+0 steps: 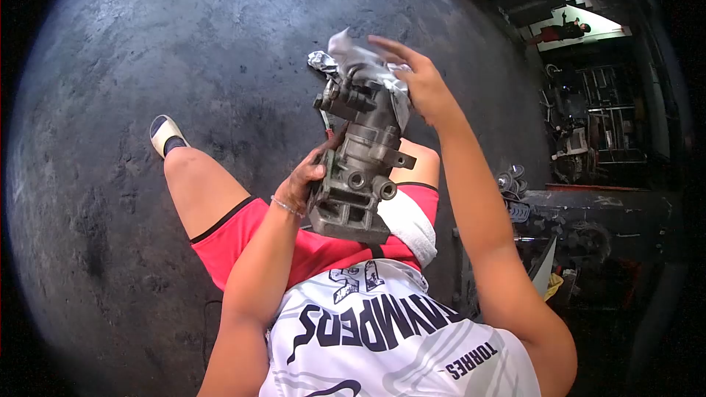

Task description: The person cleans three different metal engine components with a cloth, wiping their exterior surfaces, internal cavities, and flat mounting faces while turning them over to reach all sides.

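Note:
My left hand (303, 179) is closed around the lower left side of a grey cast-metal engine part (360, 169). The part is tilted above my lap, with round ports, a bracket and a wide rectangular base facing me. At its far end my right hand (426, 84) holds a whitish, shiny crumpled rag (368, 62), blurred by motion; it could also be plastic. The rag lies against the part's far end, and one finger stretches past it. Behind the part, a tool with a red handle (329, 132) shows only in part.
A white towel (408, 224) lies over my right thigh. Dark concrete floor (103, 213) spreads out ahead and to the left. Metal parts (512, 180) and a cluttered workbench (573, 239) stand to the right. Another person (570, 31) is far off at the upper right.

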`<state>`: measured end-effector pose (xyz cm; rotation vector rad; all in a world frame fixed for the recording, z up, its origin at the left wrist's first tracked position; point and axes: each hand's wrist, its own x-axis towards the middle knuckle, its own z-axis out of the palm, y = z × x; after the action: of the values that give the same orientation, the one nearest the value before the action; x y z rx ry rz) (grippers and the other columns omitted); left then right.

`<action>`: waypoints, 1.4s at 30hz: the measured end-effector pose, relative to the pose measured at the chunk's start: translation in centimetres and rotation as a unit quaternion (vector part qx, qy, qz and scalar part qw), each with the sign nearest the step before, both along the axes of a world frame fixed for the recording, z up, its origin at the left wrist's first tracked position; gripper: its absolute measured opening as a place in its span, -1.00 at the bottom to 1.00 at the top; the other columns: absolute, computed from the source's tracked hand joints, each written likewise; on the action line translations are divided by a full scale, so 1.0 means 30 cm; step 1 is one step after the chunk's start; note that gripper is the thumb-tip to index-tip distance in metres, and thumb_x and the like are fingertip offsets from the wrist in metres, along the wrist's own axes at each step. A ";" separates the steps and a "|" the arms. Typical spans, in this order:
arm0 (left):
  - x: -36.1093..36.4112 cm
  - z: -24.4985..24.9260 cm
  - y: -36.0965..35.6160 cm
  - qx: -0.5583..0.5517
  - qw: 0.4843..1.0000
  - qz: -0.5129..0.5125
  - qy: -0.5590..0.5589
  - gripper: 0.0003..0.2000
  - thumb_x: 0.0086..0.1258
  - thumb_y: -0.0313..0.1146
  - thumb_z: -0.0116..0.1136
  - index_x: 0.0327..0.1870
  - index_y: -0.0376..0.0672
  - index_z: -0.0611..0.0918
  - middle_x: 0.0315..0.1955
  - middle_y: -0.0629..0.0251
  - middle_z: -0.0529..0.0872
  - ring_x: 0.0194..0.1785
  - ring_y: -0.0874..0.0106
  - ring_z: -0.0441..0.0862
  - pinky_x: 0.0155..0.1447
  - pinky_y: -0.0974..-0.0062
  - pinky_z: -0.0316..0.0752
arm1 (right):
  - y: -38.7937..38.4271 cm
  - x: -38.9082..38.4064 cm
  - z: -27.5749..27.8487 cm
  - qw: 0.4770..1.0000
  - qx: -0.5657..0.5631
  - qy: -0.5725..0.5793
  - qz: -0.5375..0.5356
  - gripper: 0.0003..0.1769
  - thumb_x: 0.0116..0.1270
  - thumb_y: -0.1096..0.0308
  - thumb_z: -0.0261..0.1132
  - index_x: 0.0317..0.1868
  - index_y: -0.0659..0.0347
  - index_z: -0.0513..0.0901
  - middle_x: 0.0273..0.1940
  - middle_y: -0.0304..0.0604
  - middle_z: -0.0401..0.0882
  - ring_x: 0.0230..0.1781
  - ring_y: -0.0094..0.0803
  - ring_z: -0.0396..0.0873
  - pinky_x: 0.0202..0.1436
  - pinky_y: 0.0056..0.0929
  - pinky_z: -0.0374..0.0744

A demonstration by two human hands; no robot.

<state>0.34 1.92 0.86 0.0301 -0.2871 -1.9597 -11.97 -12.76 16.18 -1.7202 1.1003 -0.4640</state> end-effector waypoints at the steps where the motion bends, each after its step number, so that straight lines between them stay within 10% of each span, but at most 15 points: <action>1: 0.000 -0.004 -0.004 -0.001 1.000 0.002 -0.001 0.02 -0.20 -0.12 0.38 0.35 -0.32 0.11 0.10 0.09 0.46 0.09 0.33 0.51 0.18 0.44 0.41 | 0.006 -0.022 -0.010 1.000 -0.001 -0.001 0.002 -0.60 0.18 0.56 0.03 0.05 0.36 0.53 0.15 0.01 0.43 0.04 -0.36 0.48 0.17 -0.47 0.39; 7: 0.013 -0.014 0.003 -0.022 0.999 -0.032 0.010 0.05 -0.23 -0.22 0.43 0.37 -0.31 0.08 0.17 0.06 0.41 0.17 0.31 0.46 0.26 0.41 0.32 | 0.145 -0.066 0.013 0.984 -0.084 -0.097 0.123 -0.59 0.20 0.33 0.21 0.02 0.41 0.53 -0.05 -0.03 0.58 -0.02 -0.41 0.52 0.10 -0.49 0.41; 11: -0.002 0.007 0.023 -0.028 0.997 -0.064 0.029 0.04 -0.22 -0.20 0.43 0.37 -0.31 0.10 0.16 0.07 0.42 0.16 0.31 0.47 0.26 0.40 0.34 | 0.145 -0.068 0.049 0.984 -0.057 0.118 0.121 -0.36 0.03 0.03 0.40 0.02 0.33 0.55 -0.15 -0.09 0.63 -0.11 -0.45 0.55 0.00 -0.45 0.47; 16: -0.023 0.015 0.023 0.013 1.000 -0.021 0.005 0.00 -0.18 -0.14 0.37 0.36 -0.29 0.13 0.17 0.09 0.40 0.15 0.31 0.47 0.24 0.38 0.36 | 0.145 0.003 0.024 0.940 -0.312 0.139 -0.011 -0.68 0.09 0.17 0.37 -0.49 0.32 0.65 -0.66 -0.02 0.52 -0.73 -0.38 0.49 -0.58 -0.45 0.43; 20: -0.017 -0.030 -0.010 0.002 0.998 0.004 -0.059 -0.05 -0.17 -0.22 0.38 0.36 -0.24 0.18 0.15 0.15 0.42 0.16 0.37 0.43 0.24 0.47 0.28 | 0.080 0.013 -0.020 0.867 -0.489 0.063 -0.074 -0.70 0.09 0.30 0.40 -0.62 0.33 0.54 -0.71 -0.07 0.46 -0.75 -0.40 0.41 -0.62 -0.45 0.34; 24: -0.010 0.019 -0.031 -0.052 0.972 0.031 -0.227 -0.03 -0.23 -0.31 0.40 0.35 -0.29 0.19 0.13 0.20 0.45 0.12 0.43 0.42 0.27 0.52 0.20 | 0.012 0.090 0.082 0.900 -0.395 0.054 -0.174 -0.73 0.11 0.31 0.38 -0.57 0.32 0.55 -0.66 -0.07 0.48 -0.69 -0.38 0.44 -0.57 -0.46 0.37; 29: -0.010 0.076 -0.023 -0.068 0.960 0.007 -0.271 -0.04 -0.23 -0.37 0.40 0.36 -0.25 0.19 0.16 0.20 0.42 0.15 0.45 0.38 0.29 0.53 0.17 | -0.021 0.253 0.113 0.804 -0.587 0.071 0.064 -0.75 0.14 0.27 0.35 -0.45 0.31 0.56 -0.51 -0.07 0.54 -0.53 -0.27 0.54 -0.44 -0.35 0.45; 33: -0.036 0.077 -0.010 -0.078 0.965 -0.022 -0.251 -0.03 -0.20 -0.34 0.41 0.37 -0.24 0.17 0.20 0.17 0.38 0.20 0.41 0.34 0.31 0.51 0.14 | -0.237 0.268 0.089 0.788 -0.583 0.152 0.131 -0.69 0.17 0.18 0.33 -0.35 0.32 0.59 -0.46 -0.10 0.56 -0.47 -0.29 0.51 -0.33 -0.40 0.46; 38: -0.053 0.085 -0.018 -0.064 0.970 0.001 -0.235 -0.06 -0.14 -0.35 0.38 0.37 -0.27 0.15 0.20 0.13 0.39 0.22 0.38 0.34 0.31 0.49 0.14 | -0.117 0.276 0.151 0.918 -0.154 0.269 0.247 -0.67 0.19 0.19 0.28 -0.16 0.28 0.58 -0.28 -0.06 0.61 -0.22 -0.25 0.57 -0.09 -0.39 0.48; 40: -0.056 0.081 -0.012 -0.028 0.974 0.017 -0.225 -0.10 -0.10 -0.33 0.37 0.35 -0.31 0.18 0.16 0.13 0.43 0.20 0.37 0.36 0.30 0.45 0.17 | 0.058 0.233 0.136 0.697 -0.300 0.372 0.535 -0.67 0.19 0.16 0.26 -0.10 0.14 0.58 -0.08 -0.13 0.53 -0.05 -0.23 0.50 -0.02 -0.33 0.49; 42: -0.052 0.065 -0.018 -0.022 0.974 0.023 -0.224 -0.16 -0.04 -0.35 0.35 0.33 -0.33 0.20 0.13 0.13 0.45 0.19 0.38 0.37 0.30 0.45 0.18 | 0.124 0.167 0.063 0.629 -0.392 0.485 0.464 -0.70 0.14 0.12 0.27 -0.17 0.08 0.61 -0.14 -0.17 0.52 -0.04 -0.27 0.48 -0.05 -0.22 0.48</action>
<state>-1.21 1.38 2.80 0.4497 -0.6195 -1.8839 -6.95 -9.03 18.07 -3.1742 0.4131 0.9333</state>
